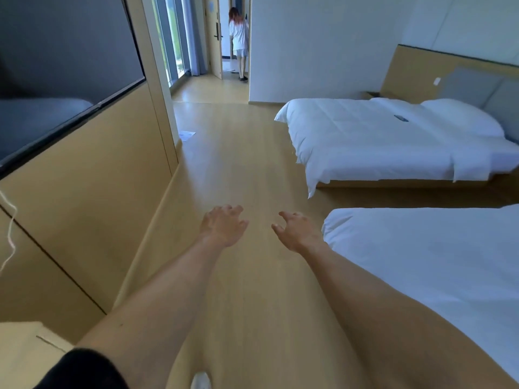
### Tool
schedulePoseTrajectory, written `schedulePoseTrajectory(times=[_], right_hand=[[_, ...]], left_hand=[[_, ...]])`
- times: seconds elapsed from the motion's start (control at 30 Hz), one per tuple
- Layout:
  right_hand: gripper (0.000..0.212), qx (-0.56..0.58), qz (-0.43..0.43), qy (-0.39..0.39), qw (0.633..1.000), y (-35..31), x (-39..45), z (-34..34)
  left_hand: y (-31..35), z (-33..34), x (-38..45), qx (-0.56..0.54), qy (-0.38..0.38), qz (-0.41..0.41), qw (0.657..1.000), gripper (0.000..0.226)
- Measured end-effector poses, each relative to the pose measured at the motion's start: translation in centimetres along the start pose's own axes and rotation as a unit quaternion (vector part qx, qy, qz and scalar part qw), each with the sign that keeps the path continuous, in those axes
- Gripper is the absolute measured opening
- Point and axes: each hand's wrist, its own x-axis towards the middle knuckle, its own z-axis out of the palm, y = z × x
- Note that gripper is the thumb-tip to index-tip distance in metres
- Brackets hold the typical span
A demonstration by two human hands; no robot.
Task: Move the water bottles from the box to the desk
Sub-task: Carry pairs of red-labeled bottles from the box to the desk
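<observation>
My left hand point(223, 224) and my right hand point(296, 230) are stretched out in front of me over the wooden floor point(247, 164). Both have loosely spread, relaxed fingers and hold nothing. No water bottle and no box appear in this view. A pale wooden surface point(25, 349) shows at the bottom left corner; I cannot tell whether it is the desk.
Two beds with white bedding stand on the right, one near point(435, 262) and one farther point(379, 141). A wood-panelled wall point(92, 178) with a dark screen point(61, 60) runs along the left. A person point(238, 43) stands in the far doorway. A paper point(186, 134) lies on the floor.
</observation>
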Motion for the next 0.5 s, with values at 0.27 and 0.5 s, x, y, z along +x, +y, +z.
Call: schedulePoseTrajectory(times=[0.27,0.5], right_hand=[[0.055,-0.025,0.043,-0.009,0.999,-1.8,9.9,0.1],[0.053,-0.038,0.053,-0.017,0.998,-7.4,20.8,-1.2]], left_hand=[[-2.4,0.6,10.8,-0.006,-0.031,0.023,0.999,0.049],[-8.1,-1.9,21.6,-0.002,-0.054,0.009,0.999,0.049]])
